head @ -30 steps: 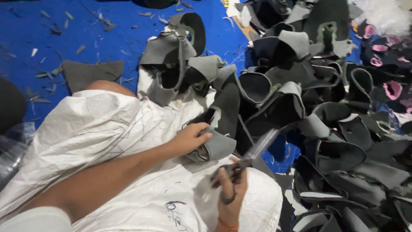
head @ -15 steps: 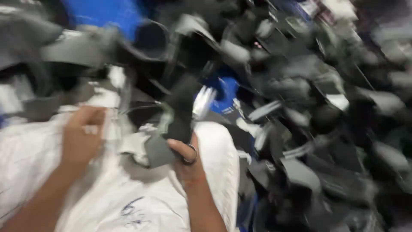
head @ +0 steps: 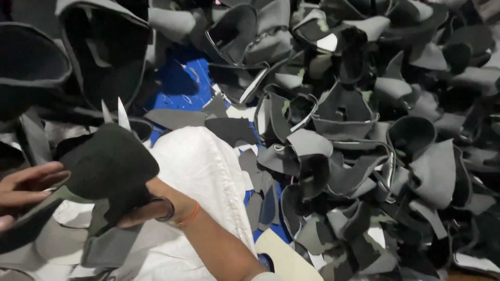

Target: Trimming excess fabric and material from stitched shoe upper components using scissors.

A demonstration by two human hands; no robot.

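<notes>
Scissors [head: 115, 115] are poking up just above the dark grey shoe upper [head: 107, 164] I am holding; only the two pale blade tips show, the rest hidden behind the upper. My right hand [head: 156, 208] is reaching in under the upper from its right, an orange band on the wrist and a dark scissor loop showing by the fingers, so it is closing on the scissors. My left hand [head: 28, 184] is lying against the upper's left edge, fingers stretched flat along it and pinching a grey flap; the two hands are apart, with the upper between them. Below the upper, a white sack [head: 203, 166] is spreading across my lap. To the upper's right, well apart from it, a big pile of grey uppers [head: 364, 130] is sitting on a blue sheet [head: 182, 86].
</notes>
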